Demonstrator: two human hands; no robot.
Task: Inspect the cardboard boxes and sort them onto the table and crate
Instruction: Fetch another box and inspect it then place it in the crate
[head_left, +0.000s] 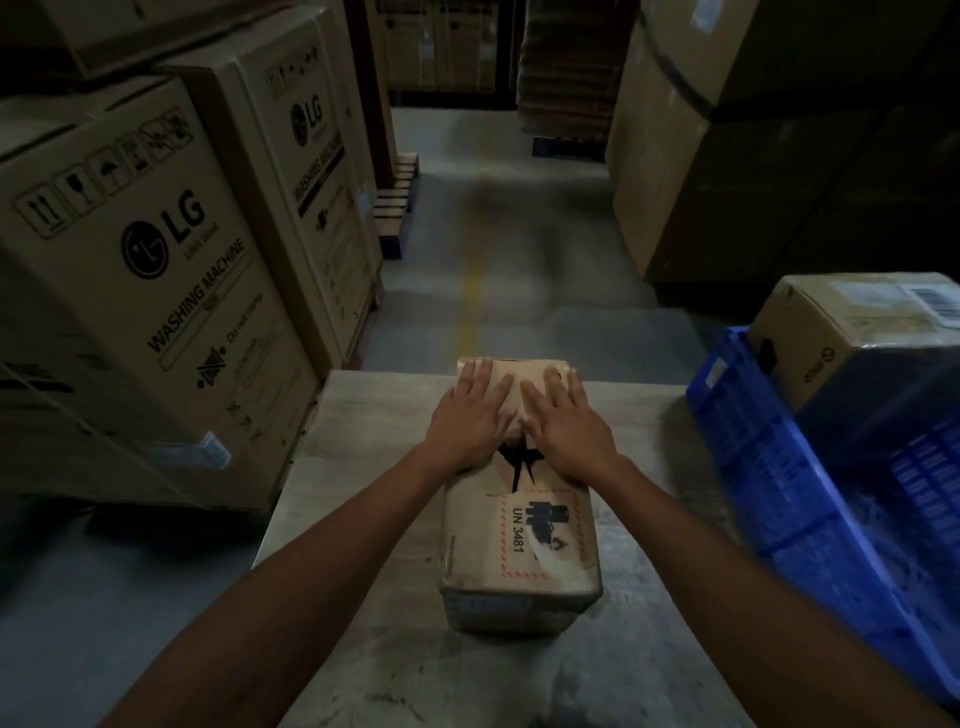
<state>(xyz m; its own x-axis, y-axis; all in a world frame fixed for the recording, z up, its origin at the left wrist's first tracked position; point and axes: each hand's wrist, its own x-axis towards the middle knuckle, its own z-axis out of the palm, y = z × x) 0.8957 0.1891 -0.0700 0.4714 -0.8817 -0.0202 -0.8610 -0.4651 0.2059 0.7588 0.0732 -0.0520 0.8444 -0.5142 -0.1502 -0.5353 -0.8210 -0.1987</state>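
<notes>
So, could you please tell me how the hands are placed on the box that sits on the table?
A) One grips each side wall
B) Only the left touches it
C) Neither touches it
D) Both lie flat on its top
D: the left hand and the right hand both rest flat, fingers straight, on top of the cardboard box on the table.
</notes>
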